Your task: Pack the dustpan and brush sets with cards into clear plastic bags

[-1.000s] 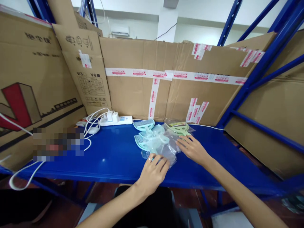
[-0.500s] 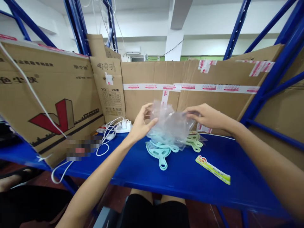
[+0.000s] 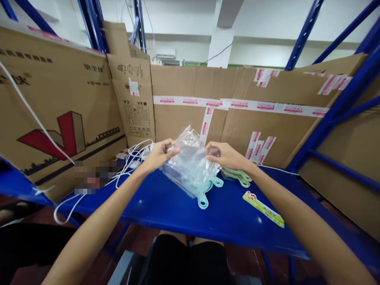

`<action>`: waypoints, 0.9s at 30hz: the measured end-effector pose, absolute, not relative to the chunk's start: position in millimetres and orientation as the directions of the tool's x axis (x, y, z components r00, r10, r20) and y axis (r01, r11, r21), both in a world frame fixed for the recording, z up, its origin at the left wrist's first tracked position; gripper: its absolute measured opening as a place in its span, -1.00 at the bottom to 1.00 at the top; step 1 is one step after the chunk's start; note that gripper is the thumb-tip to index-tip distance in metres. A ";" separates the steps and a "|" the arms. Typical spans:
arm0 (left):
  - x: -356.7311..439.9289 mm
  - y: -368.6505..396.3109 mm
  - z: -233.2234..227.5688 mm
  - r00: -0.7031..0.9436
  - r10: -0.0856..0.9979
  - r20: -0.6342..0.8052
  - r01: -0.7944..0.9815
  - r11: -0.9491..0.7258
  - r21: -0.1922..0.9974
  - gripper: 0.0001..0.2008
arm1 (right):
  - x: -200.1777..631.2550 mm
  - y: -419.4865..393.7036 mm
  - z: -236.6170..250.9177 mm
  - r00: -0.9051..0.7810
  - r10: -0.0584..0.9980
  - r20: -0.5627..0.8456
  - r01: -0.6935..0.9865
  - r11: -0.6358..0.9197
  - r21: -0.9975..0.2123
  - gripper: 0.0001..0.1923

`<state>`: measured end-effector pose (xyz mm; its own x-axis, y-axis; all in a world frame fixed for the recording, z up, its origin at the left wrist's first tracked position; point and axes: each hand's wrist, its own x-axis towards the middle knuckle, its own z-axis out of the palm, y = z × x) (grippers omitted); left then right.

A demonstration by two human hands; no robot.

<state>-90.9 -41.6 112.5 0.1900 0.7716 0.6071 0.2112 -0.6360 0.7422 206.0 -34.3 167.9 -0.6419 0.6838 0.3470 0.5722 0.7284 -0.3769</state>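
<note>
A clear plastic bag (image 3: 191,164) is stretched between my two hands above the blue table. My left hand (image 3: 162,155) pinches its upper left edge, and my right hand (image 3: 224,154) grips its upper right edge. Behind and below the film lie light-blue small dustpan-and-brush sets (image 3: 203,201), mostly covered by the bag, with their handles showing. Green sets of the same shape (image 3: 242,178) rest to the right, beyond my right wrist. A yellow-green printed card strip (image 3: 264,209) lies on the table near my right forearm.
Cardboard panels (image 3: 178,83) wall off the back and left of the blue table (image 3: 166,209). White cables (image 3: 132,160) tangle at the back left, beside a blurred patch. Blue rack posts (image 3: 335,114) rise at the right. Part of another person shows at lower left.
My right hand has moved left, closer to my left hand. The plastic bag has shifted left and lower, now covering more of the light-blue sets. My left hand has closed on its edge.
</note>
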 end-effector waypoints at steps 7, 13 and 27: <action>-139.3 -83.3 127.3 0.225 0.443 0.868 0.711 -0.683 0.165 -0.88 | 155.9 -18.1 144.3 -0.547 0.606 0.578 0.722 0.691 -0.041 -0.81; -186.6 -105.0 46.5 0.675 0.422 0.605 0.705 -0.610 -0.361 -0.83 | 86.6 9.1 73.0 -0.731 0.499 0.465 0.645 0.728 0.234 -0.71; -167.1 -58.2 16.6 0.701 0.713 0.010 0.711 -0.700 0.062 -0.06 | 202.3 9.6 74.1 -0.583 0.805 0.108 0.812 0.580 0.059 -0.67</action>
